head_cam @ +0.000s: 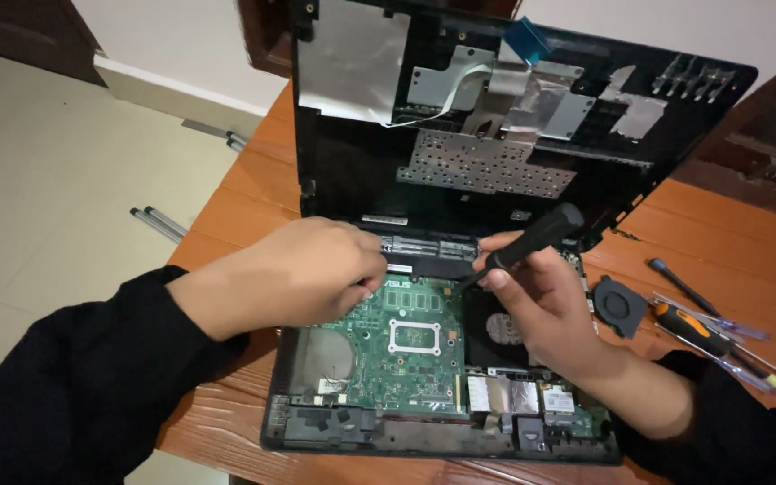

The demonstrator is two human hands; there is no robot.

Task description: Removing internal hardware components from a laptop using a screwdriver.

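Observation:
An opened laptop base (316,431) lies on a wooden table (244,193), with its green circuit board (397,350) bared. The top cover (352,171) stands tilted up behind it, its inner side with foil and a metal plate facing me. My left hand (303,269) rests on the board's upper left edge, fingers curled down onto it; I cannot see anything held. My right hand (541,305) grips a black-handled screwdriver (532,238), whose tip points down-left at the board's top edge near the hinge.
A small black fan (619,305) lies on the table right of the laptop. Several screwdrivers (711,332) and thin tools lie further right. Two metal rods (159,223) lie on the pale floor at left. Dark furniture stands at the far right.

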